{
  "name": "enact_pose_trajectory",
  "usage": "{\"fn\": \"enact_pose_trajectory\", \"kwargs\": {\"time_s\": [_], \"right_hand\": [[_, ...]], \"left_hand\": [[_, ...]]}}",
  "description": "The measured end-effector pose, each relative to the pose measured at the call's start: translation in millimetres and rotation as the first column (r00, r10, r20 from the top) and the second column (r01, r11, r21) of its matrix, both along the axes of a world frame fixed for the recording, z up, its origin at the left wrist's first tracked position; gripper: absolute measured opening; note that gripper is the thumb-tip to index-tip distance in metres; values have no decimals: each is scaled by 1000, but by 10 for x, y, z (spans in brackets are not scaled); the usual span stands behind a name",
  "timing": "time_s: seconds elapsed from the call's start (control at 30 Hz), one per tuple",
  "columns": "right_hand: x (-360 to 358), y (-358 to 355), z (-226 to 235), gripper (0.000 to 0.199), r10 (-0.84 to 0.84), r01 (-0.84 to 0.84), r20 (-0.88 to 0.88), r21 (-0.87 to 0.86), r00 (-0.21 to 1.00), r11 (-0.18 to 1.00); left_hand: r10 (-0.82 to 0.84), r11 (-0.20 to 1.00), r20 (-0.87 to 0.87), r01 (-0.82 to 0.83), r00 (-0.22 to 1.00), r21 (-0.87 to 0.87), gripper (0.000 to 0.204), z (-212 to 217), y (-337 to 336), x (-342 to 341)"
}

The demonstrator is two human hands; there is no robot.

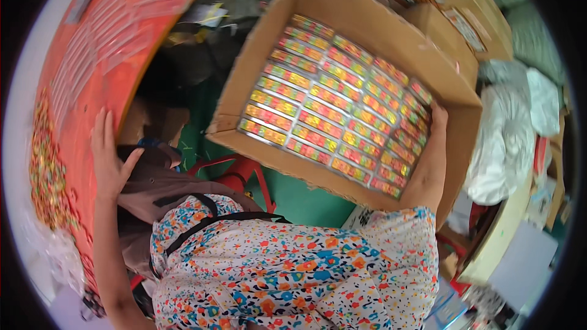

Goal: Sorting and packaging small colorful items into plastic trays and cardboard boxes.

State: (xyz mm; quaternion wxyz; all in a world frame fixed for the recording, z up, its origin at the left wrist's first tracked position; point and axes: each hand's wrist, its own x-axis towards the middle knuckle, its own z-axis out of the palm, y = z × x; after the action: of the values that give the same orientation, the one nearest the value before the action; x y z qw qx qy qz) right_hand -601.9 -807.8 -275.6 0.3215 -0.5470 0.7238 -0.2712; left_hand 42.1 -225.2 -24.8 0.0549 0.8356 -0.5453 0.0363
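Observation:
A large open cardboard box [379,0] stands ahead of me and to the right. Inside it, several columns of flat clear-edged packs [324,107] with pink, yellow and green contents lie in neat rows. My right hand [436,121] reaches into the box at the right-hand column, close to its far end. Its fingertips are hard to make out, so whether it grips a pack is unclear. On the left, my left hand [110,162] lies at the edge of the red-orange table [119,88], fingers stretched, thumb spread, nothing held.
Long clear plastic strips [110,40] lie on the table's far part, and a heap of small colourful pieces [47,168] along its left side. A red stool [235,174] stands below, between table and box. More cartons [449,15] and white bags [504,140] crowd the right.

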Motion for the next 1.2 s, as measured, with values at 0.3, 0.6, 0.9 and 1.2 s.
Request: {"fn": "enact_pose_trajectory", "kwargs": {"time_s": [0.3,0.6,0.9,1.2], "right_hand": [[1226,750,528,46,-64,-138,-404,-453,913,881],[4349,1971,2214,28,826,-777,-383,-622,414,101],[5716,2672,2665,35,868,-736,-485,-625,106,-260],[7093,3785,2760,49,765,-667,-607,-480,-216,-570]], "left_hand": [[36,999,28,-36,999,-13,97,42,32,-43],[34,998,-43,-36,999,-46,98,1,91,-75],[41,999,-75,-43,996,-21,104,54,66,-58],[-14,973,-169,-26,986,-230,91,-44,115,-48]]}}
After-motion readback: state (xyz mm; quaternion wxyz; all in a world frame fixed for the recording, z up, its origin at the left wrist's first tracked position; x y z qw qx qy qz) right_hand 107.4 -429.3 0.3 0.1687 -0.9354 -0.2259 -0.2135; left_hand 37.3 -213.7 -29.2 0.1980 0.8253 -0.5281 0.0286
